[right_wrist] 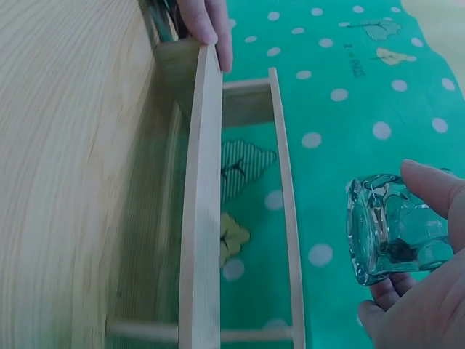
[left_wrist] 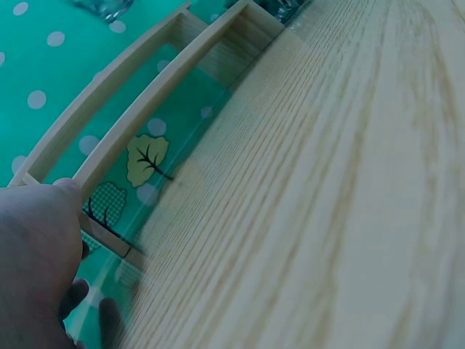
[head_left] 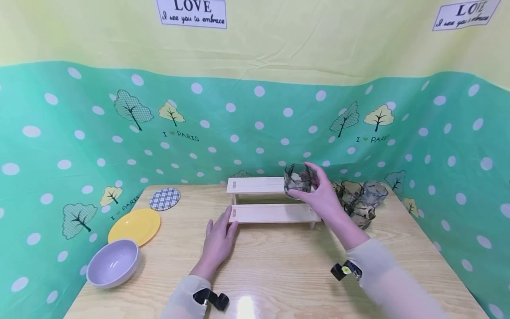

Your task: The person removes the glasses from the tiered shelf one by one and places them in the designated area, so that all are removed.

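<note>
A two-tier wooden shelf (head_left: 275,213) stands on the table near the back wall. My left hand (head_left: 218,239) rests against the left end of its lower step, with extended fingers at the corner. In the left wrist view the thumb of this hand (left_wrist: 40,254) touches the board's end, while other fingers hang apart below. My right hand (head_left: 320,195) holds a clear faceted glass (head_left: 295,182) between thumb and fingers, at the right part of the upper step. In the right wrist view the glass (right_wrist: 389,229) appears beside the shelf, its base facing the boards.
Several smoky glasses (head_left: 358,199) stand clustered right of the shelf. On the left lie a checked round coaster (head_left: 165,199), a yellow plate (head_left: 135,226) and a lilac bowl (head_left: 113,265). A green dotted cloth (head_left: 259,126) walls the wooden table (head_left: 279,270) at the back and sides.
</note>
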`<action>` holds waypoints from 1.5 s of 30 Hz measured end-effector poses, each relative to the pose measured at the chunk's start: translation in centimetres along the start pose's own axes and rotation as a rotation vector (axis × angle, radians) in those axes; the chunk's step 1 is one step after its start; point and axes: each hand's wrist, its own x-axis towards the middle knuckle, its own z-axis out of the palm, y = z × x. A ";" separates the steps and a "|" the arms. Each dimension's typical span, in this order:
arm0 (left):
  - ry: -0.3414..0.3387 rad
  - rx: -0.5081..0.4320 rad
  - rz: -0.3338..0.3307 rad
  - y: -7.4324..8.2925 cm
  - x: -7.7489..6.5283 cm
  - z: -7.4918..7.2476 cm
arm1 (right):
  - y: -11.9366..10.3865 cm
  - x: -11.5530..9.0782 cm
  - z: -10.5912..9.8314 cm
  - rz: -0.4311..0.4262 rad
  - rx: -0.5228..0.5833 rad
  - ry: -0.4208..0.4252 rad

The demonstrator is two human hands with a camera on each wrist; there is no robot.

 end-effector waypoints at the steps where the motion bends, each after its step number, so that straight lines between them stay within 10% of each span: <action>1: 0.000 0.000 0.001 0.0 0.0 0.0 | 0.1 -0.2 -0.5 0.001 -0.011 0.004; 45: -0.012 0.000 -0.010 -0.1 0.0 -0.3 | 7.9 -5.9 -17.6 0.193 -0.179 0.245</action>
